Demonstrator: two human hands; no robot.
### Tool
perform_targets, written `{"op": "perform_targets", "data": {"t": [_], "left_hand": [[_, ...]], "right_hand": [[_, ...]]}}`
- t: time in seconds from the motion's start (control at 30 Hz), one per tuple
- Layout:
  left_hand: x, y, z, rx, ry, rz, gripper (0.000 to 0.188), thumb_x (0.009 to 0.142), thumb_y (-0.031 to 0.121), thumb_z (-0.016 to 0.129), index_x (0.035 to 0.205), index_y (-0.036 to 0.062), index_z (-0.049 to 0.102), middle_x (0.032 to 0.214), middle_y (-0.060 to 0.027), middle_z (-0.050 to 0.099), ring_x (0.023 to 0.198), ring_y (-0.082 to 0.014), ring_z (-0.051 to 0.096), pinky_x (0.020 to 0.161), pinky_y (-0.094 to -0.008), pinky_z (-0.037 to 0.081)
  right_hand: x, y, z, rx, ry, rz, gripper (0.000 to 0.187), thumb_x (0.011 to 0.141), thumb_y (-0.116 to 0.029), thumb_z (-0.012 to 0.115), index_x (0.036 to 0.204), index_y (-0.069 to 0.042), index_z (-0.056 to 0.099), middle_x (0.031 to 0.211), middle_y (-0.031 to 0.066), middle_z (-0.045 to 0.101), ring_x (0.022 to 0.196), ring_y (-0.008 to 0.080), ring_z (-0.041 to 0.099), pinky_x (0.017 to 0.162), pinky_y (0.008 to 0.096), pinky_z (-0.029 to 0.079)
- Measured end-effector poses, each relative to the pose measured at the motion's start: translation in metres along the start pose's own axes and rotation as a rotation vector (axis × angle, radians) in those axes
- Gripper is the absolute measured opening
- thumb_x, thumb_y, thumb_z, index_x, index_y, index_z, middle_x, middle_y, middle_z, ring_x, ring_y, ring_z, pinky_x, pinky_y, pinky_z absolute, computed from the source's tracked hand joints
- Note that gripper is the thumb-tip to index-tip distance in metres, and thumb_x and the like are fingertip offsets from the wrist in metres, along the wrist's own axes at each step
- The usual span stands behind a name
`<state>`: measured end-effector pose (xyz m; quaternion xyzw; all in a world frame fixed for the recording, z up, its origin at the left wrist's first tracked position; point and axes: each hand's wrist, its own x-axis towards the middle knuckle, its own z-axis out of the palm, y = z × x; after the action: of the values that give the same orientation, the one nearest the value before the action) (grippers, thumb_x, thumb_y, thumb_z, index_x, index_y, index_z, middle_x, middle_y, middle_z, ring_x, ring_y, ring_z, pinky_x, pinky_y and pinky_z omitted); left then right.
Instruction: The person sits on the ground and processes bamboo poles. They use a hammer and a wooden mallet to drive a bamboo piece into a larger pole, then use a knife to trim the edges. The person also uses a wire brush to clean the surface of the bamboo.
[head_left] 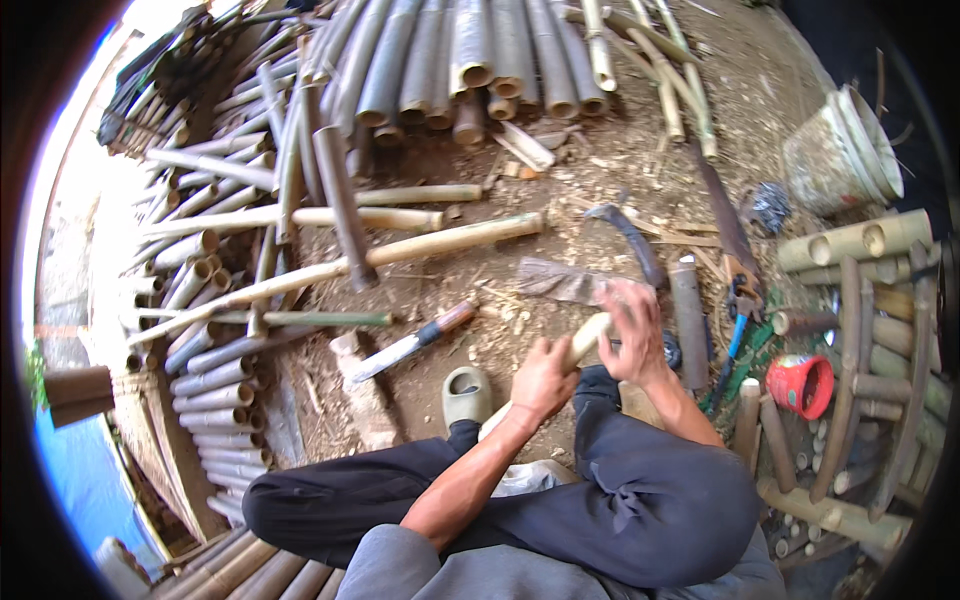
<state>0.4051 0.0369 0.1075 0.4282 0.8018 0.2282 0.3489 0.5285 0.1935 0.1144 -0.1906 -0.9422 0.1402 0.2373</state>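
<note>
A pale, peeled bamboo piece [588,340] slants up to the right above my lap. My left hand [543,382] is closed round its middle. Beside its upper end is my right hand [634,335], slightly blurred, with fingers stretched out and apart; whether it touches the piece is unclear. On the dirt to the left lies a large knife [405,347] with a broad pale blade and a wooden handle. A curved dark sickle-like blade [632,240] rests beyond my right hand, close to a flat greyish strip of wood [560,281].
Bamboo poles [400,70] are stacked at the back, with more bamboo lengths [215,395] piled left. To the right stand a red cup [800,387], a bamboo rack [850,330], a blue-handled tool [735,345] and dirty white buckets [840,150]. A sandal [467,398] sits by my foot.
</note>
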Motion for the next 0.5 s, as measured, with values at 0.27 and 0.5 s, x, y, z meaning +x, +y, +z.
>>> {"op": "perform_targets", "data": {"t": [0.27, 0.5], "left_hand": [[0.017, -0.009, -0.027, 0.489, 0.282, 0.707, 0.042, 0.081, 0.022, 0.067, 0.119, 0.0042, 0.061, 0.125, -0.0141, 0.057, 0.122, -0.0298, 0.055, 0.111, -0.0481, 0.036], [0.085, -0.128, -0.12, 0.384, 0.657, 0.089, 0.06, 0.082, 0.032, 0.073, 0.124, -0.0049, 0.054, 0.123, -0.0237, 0.055, 0.121, -0.0408, 0.049, 0.106, -0.05, 0.039]], "right_hand": [[-0.067, -0.027, 0.033, 0.269, -0.463, 0.356, 0.048, 0.09, -0.021, 0.067, 0.129, 0.001, 0.05, 0.082, 0.014, 0.066, 0.07, 0.0307, 0.066, 0.076, 0.0447, 0.054], [-0.092, 0.006, 0.057, 1.017, -0.328, 0.977, 0.037, 0.097, -0.027, 0.062, 0.122, -0.002, 0.052, 0.078, 0.0073, 0.063, 0.058, 0.0137, 0.061, 0.053, 0.0296, 0.049]]}}
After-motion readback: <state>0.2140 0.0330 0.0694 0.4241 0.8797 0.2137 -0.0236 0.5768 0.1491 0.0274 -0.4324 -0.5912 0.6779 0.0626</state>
